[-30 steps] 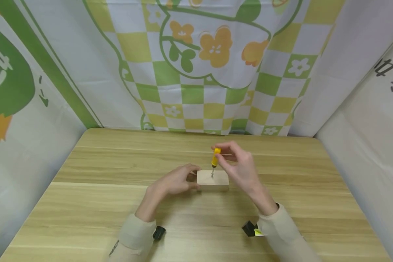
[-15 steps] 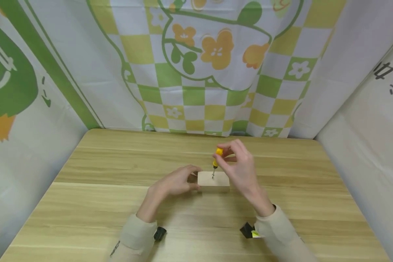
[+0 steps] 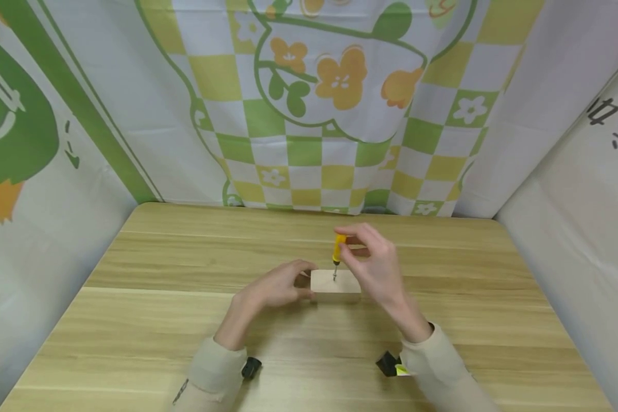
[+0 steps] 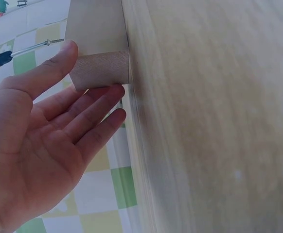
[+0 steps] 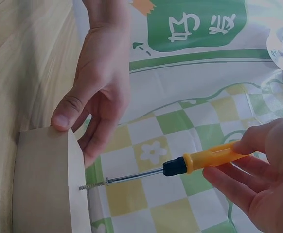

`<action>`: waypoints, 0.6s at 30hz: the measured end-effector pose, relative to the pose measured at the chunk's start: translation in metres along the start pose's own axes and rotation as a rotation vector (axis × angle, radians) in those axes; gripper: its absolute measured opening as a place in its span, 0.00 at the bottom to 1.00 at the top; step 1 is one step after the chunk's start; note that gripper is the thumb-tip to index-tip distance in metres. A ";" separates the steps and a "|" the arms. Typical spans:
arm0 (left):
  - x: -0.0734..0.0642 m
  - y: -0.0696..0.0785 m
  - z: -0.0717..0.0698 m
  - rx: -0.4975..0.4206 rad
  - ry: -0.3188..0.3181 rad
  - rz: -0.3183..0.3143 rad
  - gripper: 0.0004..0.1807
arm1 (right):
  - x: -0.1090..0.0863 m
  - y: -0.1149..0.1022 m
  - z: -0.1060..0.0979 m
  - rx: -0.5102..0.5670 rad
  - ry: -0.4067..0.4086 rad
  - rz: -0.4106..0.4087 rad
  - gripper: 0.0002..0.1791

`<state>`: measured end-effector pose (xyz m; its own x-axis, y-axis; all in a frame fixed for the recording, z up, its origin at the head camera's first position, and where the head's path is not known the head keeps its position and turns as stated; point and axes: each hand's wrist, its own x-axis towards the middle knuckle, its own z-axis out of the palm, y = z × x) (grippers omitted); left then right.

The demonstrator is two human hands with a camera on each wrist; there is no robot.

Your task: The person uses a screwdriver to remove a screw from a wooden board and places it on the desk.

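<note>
A pale wooden block (image 3: 346,284) lies on the table before me. Its left end is held between the thumb and fingers of my left hand (image 3: 273,284), as the left wrist view also shows. A screw (image 5: 91,186) stands in the block's upper face, much of its thread still visible above the wood. The tip of a screwdriver (image 3: 338,248) with a yellow handle and dark collar meets the screw's head. My right hand (image 3: 378,263) pinches the yellow handle (image 5: 213,156) between thumb and fingers, above the block.
The wood-grain table (image 3: 175,320) extends around both hands. Behind it hangs a checkered, flowered curtain (image 3: 321,166), with white sheets at both sides. Small black devices sit at the left cuff (image 3: 250,367) and the right cuff (image 3: 388,363).
The fingers of my right hand have shifted on the screwdriver handle, and its tilt has varied slightly. My left hand and the block stay in place.
</note>
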<state>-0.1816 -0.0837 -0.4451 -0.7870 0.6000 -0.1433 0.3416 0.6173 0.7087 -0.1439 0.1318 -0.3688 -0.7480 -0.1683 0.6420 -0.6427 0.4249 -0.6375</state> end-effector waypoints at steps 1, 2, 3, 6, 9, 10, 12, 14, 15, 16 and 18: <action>0.000 0.000 0.000 0.002 0.001 0.001 0.36 | 0.000 0.000 0.000 0.001 -0.011 0.009 0.16; 0.000 0.000 0.000 0.004 0.001 0.003 0.36 | 0.001 0.000 -0.001 0.006 -0.022 0.019 0.16; 0.000 0.000 0.000 0.004 0.003 0.006 0.35 | 0.001 0.000 -0.001 0.010 -0.032 0.027 0.16; 0.000 -0.001 0.001 0.000 0.002 0.011 0.35 | 0.000 0.000 -0.001 0.015 -0.043 0.039 0.17; 0.000 -0.002 0.002 -0.007 -0.002 0.014 0.35 | -0.001 0.002 0.000 0.007 -0.026 0.026 0.17; 0.000 -0.002 0.002 -0.009 -0.002 0.014 0.35 | -0.001 0.003 0.001 -0.004 -0.016 0.020 0.17; 0.001 -0.002 0.002 -0.009 -0.003 0.013 0.35 | -0.001 0.004 0.002 -0.021 0.007 0.008 0.16; 0.001 -0.002 0.002 -0.005 -0.002 0.011 0.36 | -0.001 0.003 0.002 -0.042 0.026 0.002 0.16; 0.001 -0.002 0.002 -0.004 -0.001 0.012 0.36 | -0.001 0.002 0.003 -0.049 0.033 -0.001 0.15; 0.001 -0.002 0.001 -0.002 0.000 0.013 0.36 | -0.001 0.002 0.003 -0.056 0.040 -0.004 0.15; 0.001 -0.002 0.001 0.006 0.001 0.010 0.36 | 0.000 0.000 0.003 -0.070 0.048 -0.016 0.15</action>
<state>-0.1825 -0.0838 -0.4474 -0.7842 0.6056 -0.1353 0.3527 0.6144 0.7058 -0.1443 0.1297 -0.3702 -0.7279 -0.1332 0.6726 -0.6399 0.4843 -0.5966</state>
